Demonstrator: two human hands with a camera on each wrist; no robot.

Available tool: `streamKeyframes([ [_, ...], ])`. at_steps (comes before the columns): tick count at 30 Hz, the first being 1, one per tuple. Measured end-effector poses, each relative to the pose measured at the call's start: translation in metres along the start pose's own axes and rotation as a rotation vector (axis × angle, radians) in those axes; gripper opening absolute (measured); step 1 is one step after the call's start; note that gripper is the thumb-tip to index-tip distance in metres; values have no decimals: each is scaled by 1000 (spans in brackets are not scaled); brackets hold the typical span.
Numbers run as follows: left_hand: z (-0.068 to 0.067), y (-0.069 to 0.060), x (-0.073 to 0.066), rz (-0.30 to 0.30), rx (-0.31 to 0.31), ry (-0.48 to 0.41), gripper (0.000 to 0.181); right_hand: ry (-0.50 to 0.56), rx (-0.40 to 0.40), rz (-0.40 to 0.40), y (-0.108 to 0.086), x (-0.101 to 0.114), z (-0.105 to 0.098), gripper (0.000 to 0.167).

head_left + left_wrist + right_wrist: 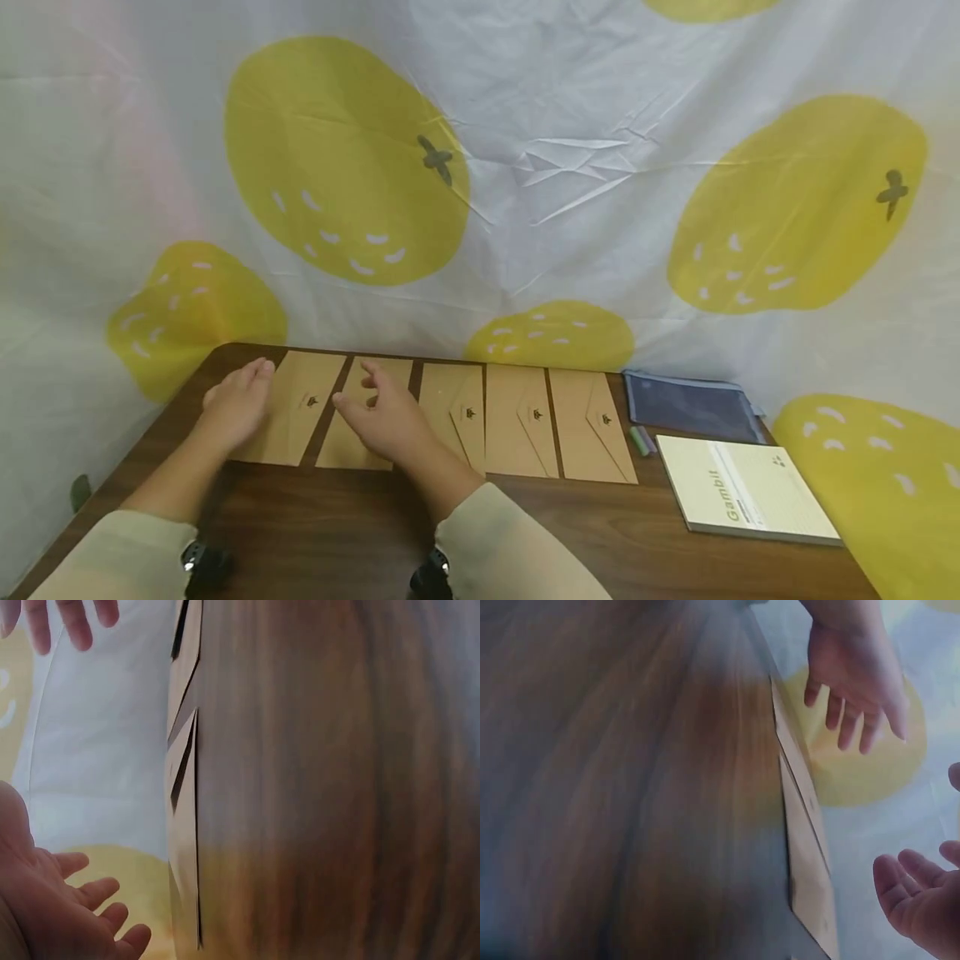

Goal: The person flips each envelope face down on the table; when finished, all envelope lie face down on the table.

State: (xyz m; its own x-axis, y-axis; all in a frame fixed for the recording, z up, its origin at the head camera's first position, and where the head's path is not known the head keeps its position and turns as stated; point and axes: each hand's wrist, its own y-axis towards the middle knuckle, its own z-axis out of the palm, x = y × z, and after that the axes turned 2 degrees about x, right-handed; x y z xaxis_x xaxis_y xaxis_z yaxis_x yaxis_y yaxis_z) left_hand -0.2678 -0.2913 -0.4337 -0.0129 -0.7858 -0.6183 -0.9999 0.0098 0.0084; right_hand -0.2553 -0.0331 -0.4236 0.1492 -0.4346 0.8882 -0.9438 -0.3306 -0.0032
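Envelopes [452, 398] lie below loosely parted, slightly bent fingers that hold nothing: the left hand [238, 406] hovers by the leftmost, the right hand [387, 419] over the second. All five stand in a row, flat on the far part of a brown wooden table [330, 533]. To their right are two small green and purple pieces [638, 442], a blue pouch [690, 407] and a Gambit notebook [742, 487]; behind hangs a fruit-printed cloth [570, 233].

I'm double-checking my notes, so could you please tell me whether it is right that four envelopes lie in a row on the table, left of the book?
The count is wrong: the head view shows five envelopes, not four. They do lie in a row on the table, left of the book.
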Motion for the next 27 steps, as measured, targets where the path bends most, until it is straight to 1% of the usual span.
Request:
streamKeyframes([
  [3, -6, 1, 9, -17, 27, -16, 84, 97, 8, 31, 3, 5, 14, 72],
  [5, -10, 2, 14, -40, 47, -18, 84, 152, 11, 49, 5, 6, 21, 72],
  [8, -15, 1, 19, -86, 84, -49, 86, 223, 18, 71, 7, 8, 30, 72],
  [10, -18, -1, 22, -114, 115, -101, 90, 275, 34, 94, 8, 8, 34, 73],
  [13, -21, -3, 26, -138, 166, -202, 96, 348, 55, 121, 9, 8, 41, 74],
  [16, -22, -3, 29, -142, 223, -284, 97, 436, 74, 142, 13, 7, 47, 77],
  [21, -20, -1, 31, -139, 287, -419, 96, 537, 80, 180, 21, 7, 54, 83],
  [24, -21, -2, 31, -152, 318, -466, 98, 570, 80, 219, 25, 8, 57, 84],
  [27, -22, -4, 29, -160, 347, -483, 100, 597, 86, 242, 28, 9, 58, 82],
])
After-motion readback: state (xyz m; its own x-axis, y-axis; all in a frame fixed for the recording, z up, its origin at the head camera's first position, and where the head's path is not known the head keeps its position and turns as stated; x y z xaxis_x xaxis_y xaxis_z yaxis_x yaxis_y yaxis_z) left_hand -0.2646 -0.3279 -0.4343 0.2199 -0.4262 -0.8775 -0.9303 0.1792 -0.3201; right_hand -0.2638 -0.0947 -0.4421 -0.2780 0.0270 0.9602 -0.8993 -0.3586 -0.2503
